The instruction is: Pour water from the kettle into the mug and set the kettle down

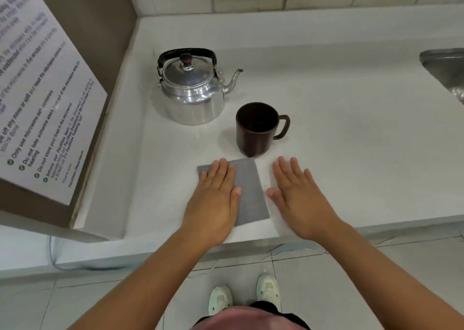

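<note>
A shiny metal kettle (192, 91) with a black handle and a lid stands on the white counter, its spout pointing right. A dark brown mug (256, 129) stands upright just right of and nearer than the kettle, handle to the right; I cannot tell what is inside. My left hand (216, 199) lies flat, palm down, on a grey square mat (251, 194) near the counter's front edge. My right hand (298, 199) lies flat on the counter to the right of the mat. Both hands hold nothing and sit nearer than the mug.
The white counter (351, 141) runs right to a steel sink (447, 71) at the far right edge. A brown cabinet side with a printed notice (42, 98) stands at the left. A tiled wall closes the back. My shoes show on the floor below.
</note>
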`<state>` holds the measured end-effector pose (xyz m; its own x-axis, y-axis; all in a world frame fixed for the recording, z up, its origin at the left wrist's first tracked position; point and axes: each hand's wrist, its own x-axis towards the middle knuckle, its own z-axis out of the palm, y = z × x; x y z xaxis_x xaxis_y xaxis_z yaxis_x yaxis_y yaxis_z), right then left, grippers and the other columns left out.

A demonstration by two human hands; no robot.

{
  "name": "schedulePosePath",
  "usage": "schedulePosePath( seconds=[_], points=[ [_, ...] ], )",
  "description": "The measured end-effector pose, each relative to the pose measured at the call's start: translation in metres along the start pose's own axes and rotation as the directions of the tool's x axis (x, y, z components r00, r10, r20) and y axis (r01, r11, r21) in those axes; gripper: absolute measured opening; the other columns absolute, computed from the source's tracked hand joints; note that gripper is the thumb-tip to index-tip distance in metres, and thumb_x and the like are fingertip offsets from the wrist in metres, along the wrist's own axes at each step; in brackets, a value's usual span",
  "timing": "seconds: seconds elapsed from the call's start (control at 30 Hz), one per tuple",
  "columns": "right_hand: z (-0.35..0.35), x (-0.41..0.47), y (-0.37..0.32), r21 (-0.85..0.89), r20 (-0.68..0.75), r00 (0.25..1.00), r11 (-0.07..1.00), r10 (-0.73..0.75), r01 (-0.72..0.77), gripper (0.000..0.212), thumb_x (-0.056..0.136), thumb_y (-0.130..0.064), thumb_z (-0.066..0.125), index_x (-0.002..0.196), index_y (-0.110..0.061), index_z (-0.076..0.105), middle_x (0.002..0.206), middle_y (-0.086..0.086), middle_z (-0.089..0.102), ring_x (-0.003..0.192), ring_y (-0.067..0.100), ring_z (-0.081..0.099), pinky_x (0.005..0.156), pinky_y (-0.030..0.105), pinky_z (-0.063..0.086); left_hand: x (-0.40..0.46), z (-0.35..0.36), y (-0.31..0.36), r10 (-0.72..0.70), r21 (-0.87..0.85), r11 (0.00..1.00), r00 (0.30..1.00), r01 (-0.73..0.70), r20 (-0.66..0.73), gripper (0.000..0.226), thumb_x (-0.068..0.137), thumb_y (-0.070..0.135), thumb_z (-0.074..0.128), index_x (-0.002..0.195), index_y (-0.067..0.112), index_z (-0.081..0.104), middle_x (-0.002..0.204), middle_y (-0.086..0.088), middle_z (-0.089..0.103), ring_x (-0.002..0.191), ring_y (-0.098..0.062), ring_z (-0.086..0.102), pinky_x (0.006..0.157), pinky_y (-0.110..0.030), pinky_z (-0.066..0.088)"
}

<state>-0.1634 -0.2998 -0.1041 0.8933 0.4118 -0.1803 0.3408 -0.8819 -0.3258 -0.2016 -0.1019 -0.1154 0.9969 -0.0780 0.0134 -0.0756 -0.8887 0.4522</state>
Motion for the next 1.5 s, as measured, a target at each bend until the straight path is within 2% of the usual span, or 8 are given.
schedulePosePath(
  seconds=[0.1,0.27,0.43,0.53,0.7,0.87,1.13,1.5],
  points=[
    [-0.015,0.011,0.032,-0.053,0.023,0.999,0.998,0.045,-0.044,0.065,0.096,-0.049,0.013,0.148,-0.019,-0.012,0.158,-0.002,-0.018,0.139,0.013,-0.026,0.113,0.030,-0.014,-0.005,0.000,-0.016,-0.006,0.168,0.986,0.999,0.000,0.037,0.060,0.098,0.049,0.007,0.149,0.024,-0.013,0.158,0.004,-0.018,0.143,-0.011,-0.023,0.116,-0.032,-0.015],
    [-0.013,0.025,0.047,-0.038,0.040,0.998,0.998,-0.040,0.041,0.066,0.095,-0.051,0.012,0.147,-0.019,-0.014,0.156,-0.002,-0.023,0.141,0.014,-0.027,0.113,0.026,-0.014,0.032,-0.039,-0.070,-0.241,0.408,0.891,0.969,0.201,0.048,0.057,0.102,0.033,0.013,0.150,0.010,-0.006,0.161,-0.008,-0.007,0.146,-0.026,-0.016,0.117,-0.038,-0.014],
    [-0.010,0.026,0.050,-0.007,0.034,0.998,0.999,-0.052,0.052,0.066,0.094,-0.053,0.011,0.146,-0.022,-0.017,0.154,-0.005,-0.025,0.140,0.013,-0.029,0.113,0.026,-0.014,0.065,-0.017,-0.041,-0.271,0.227,0.938,0.962,0.261,0.015,0.060,0.102,0.036,0.016,0.149,0.009,-0.009,0.160,-0.009,-0.014,0.146,-0.022,-0.014,0.117,-0.034,-0.013],
    [-0.010,0.027,0.049,-0.009,0.043,0.998,0.998,-0.056,0.056,0.066,0.094,-0.052,0.011,0.145,-0.023,-0.018,0.152,-0.005,-0.026,0.140,0.013,-0.029,0.113,0.027,-0.013,0.048,-0.007,-0.043,-0.171,0.240,0.955,0.985,0.173,-0.027,0.063,0.098,0.052,0.008,0.150,0.022,-0.011,0.160,-0.002,-0.015,0.145,-0.017,-0.017,0.115,-0.034,-0.015],
    [-0.011,0.026,0.048,-0.014,0.045,0.998,0.999,-0.051,0.052,0.065,0.095,-0.050,0.013,0.146,-0.021,-0.016,0.150,-0.006,-0.027,0.138,0.012,-0.028,0.114,0.027,-0.013,0.045,-0.018,-0.056,-0.326,0.297,0.898,0.944,0.326,-0.049,0.062,0.097,0.053,0.007,0.150,0.025,-0.011,0.161,-0.004,-0.014,0.146,-0.021,-0.015,0.113,-0.037,-0.016],
    [-0.013,0.026,0.047,-0.017,0.058,0.997,0.999,-0.050,0.051,0.065,0.096,-0.049,0.014,0.147,-0.019,-0.015,0.149,-0.006,-0.027,0.139,0.012,-0.027,0.114,0.028,-0.013,0.023,0.000,-0.027,-0.156,0.270,0.951,0.988,0.153,-0.012,0.063,0.095,0.057,0.006,0.149,0.030,-0.011,0.161,0.001,-0.012,0.146,-0.017,-0.016,0.117,-0.039,-0.014],
    [-0.011,0.026,0.048,0.019,0.063,0.997,0.999,-0.049,0.048,0.066,0.097,-0.048,0.016,0.147,-0.019,-0.014,0.157,-0.002,-0.021,0.142,0.015,-0.025,0.113,0.028,-0.015,-0.036,-0.012,-0.055,-0.224,0.284,0.931,0.973,0.229,-0.052,0.062,0.092,0.062,0.000,0.145,0.035,-0.018,0.159,0.005,-0.016,0.144,-0.014,-0.021,0.117,-0.039,-0.013],
    [-0.017,0.024,0.043,0.006,0.090,0.995,0.999,-0.034,0.034,0.067,0.097,-0.049,0.018,0.149,-0.017,-0.010,0.159,0.002,-0.017,0.145,0.018,-0.019,0.117,0.031,-0.009,-0.030,-0.030,-0.049,-0.249,0.301,0.931,0.962,0.206,0.112,0.068,0.093,0.062,0.010,0.150,0.029,-0.008,0.162,0.000,-0.009,0.147,-0.020,-0.010,0.119,-0.043,-0.004]
  ],
)
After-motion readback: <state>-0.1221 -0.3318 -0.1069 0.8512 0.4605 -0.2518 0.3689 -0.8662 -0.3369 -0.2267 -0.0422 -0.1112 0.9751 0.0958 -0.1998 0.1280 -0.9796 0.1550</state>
